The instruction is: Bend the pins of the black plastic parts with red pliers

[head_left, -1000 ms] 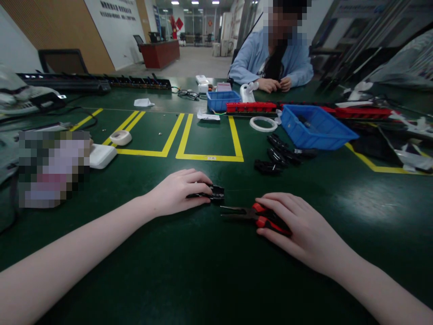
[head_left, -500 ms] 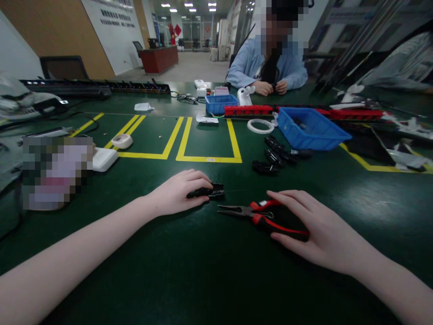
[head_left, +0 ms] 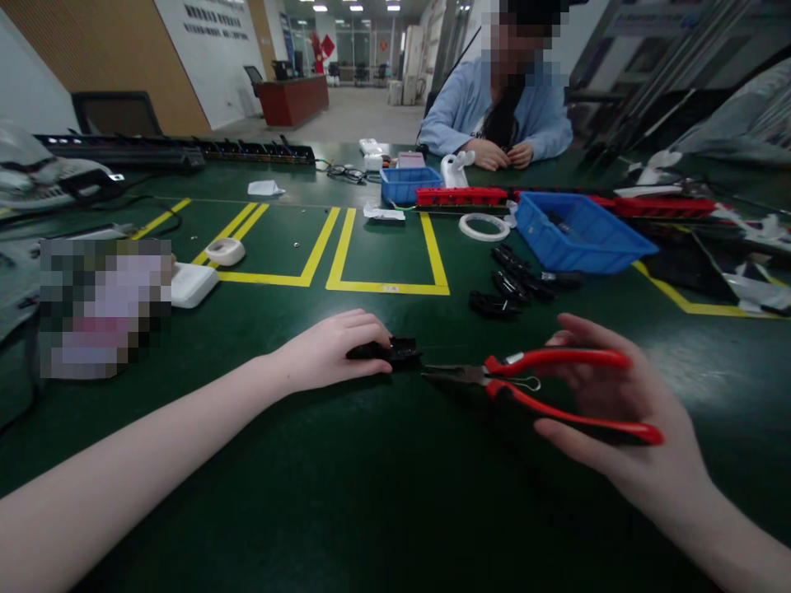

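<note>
My left hand (head_left: 343, 350) is closed around a small black plastic part (head_left: 405, 352) resting on the green tabletop, its right end poking out past my fingertips. My right hand (head_left: 624, 403) holds red-handled needle-nose pliers (head_left: 494, 376), with thumb and fingers around the spread handles. The pliers point left, and their tips lie close to the right end of the black part. Whether the tips touch it I cannot tell. Several similar black parts (head_left: 510, 284) lie in a loose group beyond the pliers.
A large blue bin (head_left: 581, 239) and a smaller blue bin (head_left: 410, 185) stand farther back, near a red strip (head_left: 461, 197). A white ring (head_left: 484, 226), a tape roll (head_left: 225, 251) and a white box (head_left: 193, 284) lie around. Across the table sits a person (head_left: 500, 123).
My right hand has shifted right and lifted the pliers, turning them so both red handles show. The tips are now nearer the black part. My left hand keeps its hold.
</note>
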A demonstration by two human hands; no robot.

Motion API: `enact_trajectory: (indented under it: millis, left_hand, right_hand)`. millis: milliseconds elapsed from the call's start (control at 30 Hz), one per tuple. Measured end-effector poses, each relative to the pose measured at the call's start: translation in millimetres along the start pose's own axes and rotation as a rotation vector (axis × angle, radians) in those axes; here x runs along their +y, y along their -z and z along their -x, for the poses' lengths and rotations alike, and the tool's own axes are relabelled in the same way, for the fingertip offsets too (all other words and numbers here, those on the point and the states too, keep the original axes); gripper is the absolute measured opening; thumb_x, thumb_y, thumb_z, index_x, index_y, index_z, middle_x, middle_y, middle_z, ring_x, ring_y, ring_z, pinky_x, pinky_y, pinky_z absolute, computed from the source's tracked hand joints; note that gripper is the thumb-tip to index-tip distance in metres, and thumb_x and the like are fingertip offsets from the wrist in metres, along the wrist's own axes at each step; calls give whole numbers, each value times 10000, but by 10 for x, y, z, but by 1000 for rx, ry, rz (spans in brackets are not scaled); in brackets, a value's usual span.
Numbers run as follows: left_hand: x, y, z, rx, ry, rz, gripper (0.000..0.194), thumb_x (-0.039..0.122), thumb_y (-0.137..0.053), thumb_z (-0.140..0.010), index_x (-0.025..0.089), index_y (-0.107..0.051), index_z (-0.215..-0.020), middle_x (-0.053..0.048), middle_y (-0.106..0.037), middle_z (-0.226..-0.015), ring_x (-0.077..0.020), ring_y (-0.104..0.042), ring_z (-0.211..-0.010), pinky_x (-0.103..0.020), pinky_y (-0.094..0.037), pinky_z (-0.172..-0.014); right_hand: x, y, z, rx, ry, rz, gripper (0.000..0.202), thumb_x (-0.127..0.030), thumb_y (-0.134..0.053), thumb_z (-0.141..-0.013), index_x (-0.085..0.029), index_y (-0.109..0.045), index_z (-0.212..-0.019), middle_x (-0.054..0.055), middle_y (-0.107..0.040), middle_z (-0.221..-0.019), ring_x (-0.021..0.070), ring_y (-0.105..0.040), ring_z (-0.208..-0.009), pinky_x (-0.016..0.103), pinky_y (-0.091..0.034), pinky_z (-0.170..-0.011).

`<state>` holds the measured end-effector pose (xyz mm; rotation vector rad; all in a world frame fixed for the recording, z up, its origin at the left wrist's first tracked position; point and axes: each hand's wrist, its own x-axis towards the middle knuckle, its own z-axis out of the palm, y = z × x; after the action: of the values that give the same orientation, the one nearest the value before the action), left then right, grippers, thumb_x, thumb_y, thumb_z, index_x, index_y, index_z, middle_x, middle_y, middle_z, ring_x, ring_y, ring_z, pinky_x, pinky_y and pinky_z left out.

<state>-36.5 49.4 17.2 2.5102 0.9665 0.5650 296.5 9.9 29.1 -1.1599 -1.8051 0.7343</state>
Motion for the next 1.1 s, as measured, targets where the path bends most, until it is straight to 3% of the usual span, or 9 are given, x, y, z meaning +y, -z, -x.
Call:
enact_trajectory:
  millis: [133,267,467,600,767,867,967,1100]
  left_hand:
    - [46,3,-2,4,11,79,175,282,-638,-919,179,-639,-1061,-67,-657,-1133,-200,-619,-1055,-366,-542,-881]
    - [194,-14,-25,26,35,215,144,259,-667,-900,162,-650,-1005,-57,-676,-1076,-186,-644,-1004,-334,-541,-863]
    - [277,-42,-45,-16,75,325,121,249,-675,-892,160,-655,-972,-51,-685,-1076,-181,-653,-994,-322,-528,-869]
    - [246,-57,-35,-11,81,334,149,268,-689,-882,169,-657,-988,-44,-680,-1081,-179,-648,-997,-317,-526,-875]
    - [330,-72,-25,-33,117,340,210,254,-664,-903,186,-638,-1100,-50,-682,-1100,-186,-650,-1005,-332,-535,-885]
    - [355,-84,-16,-48,36,320,203,242,-633,-925,186,-632,-1120,-64,-677,-1142,-192,-645,-1048,-332,-533,-906]
    - [341,-101,-4,-41,-43,276,180,229,-620,-930,177,-630,-1102,-73,-674,-1166,-188,-643,-1068,-320,-529,-918]
    - [323,-106,2,-19,-17,254,126,252,-636,-912,170,-632,-1007,-71,-683,-1148,-192,-658,-1039,-321,-540,-898]
  right_hand:
    - [64,-9,-18,-52,-193,-168,492,-405,-769,-758,-309,-574,-1200,73,-710,-1113,329,-701,-1016,506,-603,-862]
    - [68,-41,-45,-56,-289,-315,446,-391,-760,-760,-272,-571,-1145,100,-732,-1129,354,-698,-1044,553,-581,-898]
    - [34,54,-43,-26,-348,-434,312,-391,-670,-821,-331,-592,-1117,57,-739,-1139,351,-680,-1092,577,-572,-922]
    - [-6,112,-8,-21,-321,-450,289,-377,-624,-853,-358,-594,-1139,42,-709,-1217,347,-643,-1159,575,-560,-953]
    - [-16,49,43,-54,-268,-402,419,-430,-675,-821,-362,-536,-1211,67,-682,-1261,371,-639,-1158,591,-575,-925]
    - [-14,-3,77,-85,-258,-357,451,-445,-658,-841,-363,-503,-1256,79,-650,-1308,369,-645,-1147,586,-589,-899]
    - [-18,-22,90,-93,-227,-346,457,-463,-653,-843,-368,-498,-1262,81,-648,-1307,369,-656,-1128,579,-601,-872]
    - [-8,1,78,-64,-190,-276,449,-473,-592,-872,-366,-480,-1294,99,-656,-1280,384,-653,-1128,590,-601,-854]
